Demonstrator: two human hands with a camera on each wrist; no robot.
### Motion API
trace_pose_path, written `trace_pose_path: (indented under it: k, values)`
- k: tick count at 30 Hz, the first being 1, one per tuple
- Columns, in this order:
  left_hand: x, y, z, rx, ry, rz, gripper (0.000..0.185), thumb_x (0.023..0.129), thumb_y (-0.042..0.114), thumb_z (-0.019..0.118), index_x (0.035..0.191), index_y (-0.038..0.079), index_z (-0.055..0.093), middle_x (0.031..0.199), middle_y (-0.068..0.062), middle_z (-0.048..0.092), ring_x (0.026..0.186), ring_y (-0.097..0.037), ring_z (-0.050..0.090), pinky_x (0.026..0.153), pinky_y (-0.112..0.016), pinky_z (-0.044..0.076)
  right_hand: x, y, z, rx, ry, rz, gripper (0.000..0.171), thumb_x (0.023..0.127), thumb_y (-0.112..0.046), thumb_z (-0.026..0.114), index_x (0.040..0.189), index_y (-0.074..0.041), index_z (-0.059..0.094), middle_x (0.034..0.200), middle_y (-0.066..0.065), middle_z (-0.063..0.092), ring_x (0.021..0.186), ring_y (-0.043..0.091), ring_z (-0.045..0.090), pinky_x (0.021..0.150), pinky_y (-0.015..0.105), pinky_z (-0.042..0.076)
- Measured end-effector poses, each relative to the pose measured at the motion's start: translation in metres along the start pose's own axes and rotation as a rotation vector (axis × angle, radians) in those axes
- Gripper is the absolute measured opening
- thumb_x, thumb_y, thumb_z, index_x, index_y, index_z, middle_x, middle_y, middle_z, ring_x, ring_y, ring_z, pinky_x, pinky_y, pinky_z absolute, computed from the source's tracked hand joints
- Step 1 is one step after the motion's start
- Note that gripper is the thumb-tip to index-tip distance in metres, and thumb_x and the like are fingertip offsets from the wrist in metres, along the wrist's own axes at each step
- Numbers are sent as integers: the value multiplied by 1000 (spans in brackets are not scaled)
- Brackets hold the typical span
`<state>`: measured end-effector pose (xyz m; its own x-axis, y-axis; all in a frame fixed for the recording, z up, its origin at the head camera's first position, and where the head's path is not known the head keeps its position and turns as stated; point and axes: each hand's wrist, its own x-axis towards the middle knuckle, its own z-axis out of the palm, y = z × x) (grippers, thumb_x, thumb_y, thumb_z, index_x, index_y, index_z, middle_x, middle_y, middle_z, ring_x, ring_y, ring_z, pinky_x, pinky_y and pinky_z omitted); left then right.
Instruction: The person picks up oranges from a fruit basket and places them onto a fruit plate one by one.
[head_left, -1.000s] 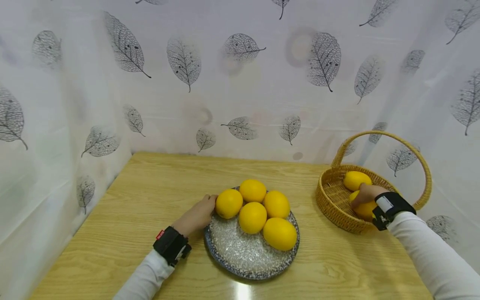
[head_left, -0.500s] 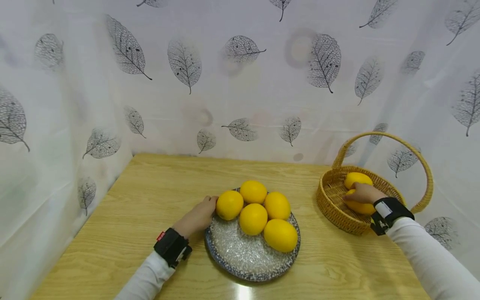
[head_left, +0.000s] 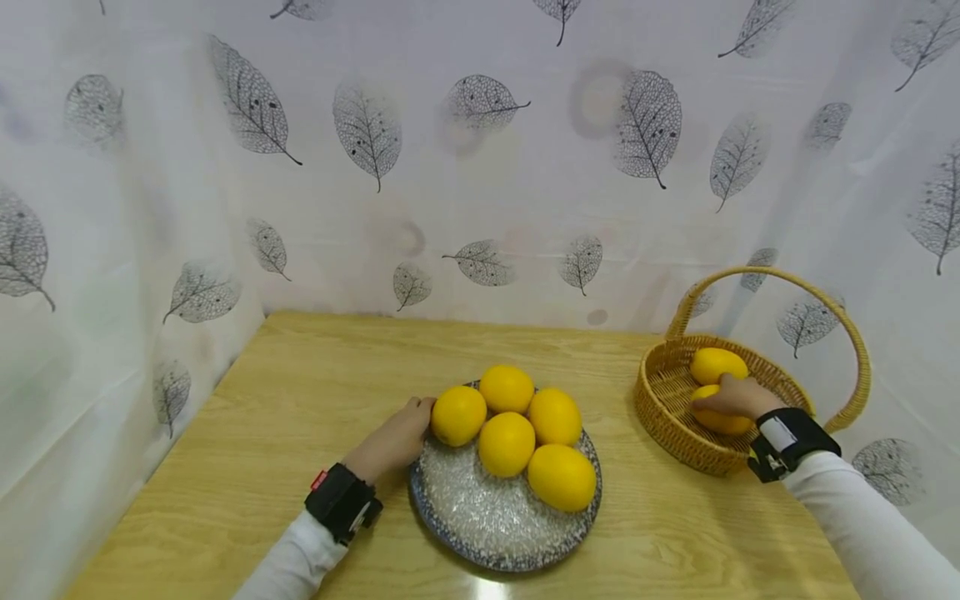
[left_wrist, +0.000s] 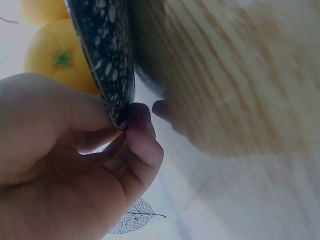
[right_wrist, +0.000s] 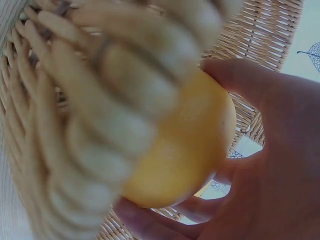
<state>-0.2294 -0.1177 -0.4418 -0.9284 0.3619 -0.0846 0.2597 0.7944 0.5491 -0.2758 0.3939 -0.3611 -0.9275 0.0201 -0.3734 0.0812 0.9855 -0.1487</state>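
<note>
Lemon [head_left: 718, 418] is lying low in basket [head_left: 663, 408], right hand [head_left: 738, 397] curling its grip around it; snagging the rim could be knocking it loose. Left hand [head_left: 393, 440] is pinching plate [head_left: 487, 521] edge on surface [head_left: 300, 392]; tipping could be rolling the piled lemons [head_left: 517, 429].

Both hands [head_left: 393, 440] [head_left: 737, 397] forward, fingers curled (gripping)
</note>
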Motion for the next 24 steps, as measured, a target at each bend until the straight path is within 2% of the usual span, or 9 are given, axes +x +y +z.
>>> trace_pose_path:
  k: [7,12,16,24]
  values:
    - [-1,1,1,-23,-5,-4,53,92,-16,48,145,-10,45,138,-29,54,131,-39,54,114,-54,44,1,7,6,-34,84,-28,88,92,-47,63,130,28,39,119,51,51,107,63,55,88,67,48]
    - [-2,0,2,-14,14,22,52,91,-17,49,143,-10,47,133,-27,56,125,-37,57,111,-53,47,-3,7,12,-38,159,-40,84,90,-46,66,130,24,43,117,51,49,106,63,53,85,69,45]
    - [-2,0,2,-3,31,44,50,93,-16,49,142,-12,46,129,-29,56,120,-38,58,108,-54,48,-7,5,13,-34,186,-39,84,89,-45,67,130,24,42,118,54,43,107,66,50,86,70,42]
    - [0,-3,5,12,30,34,50,94,-15,50,143,-10,46,129,-26,57,119,-35,59,108,-52,49,-12,1,15,-28,266,-57,80,89,-45,68,127,22,47,112,51,49,99,62,53,79,64,44]
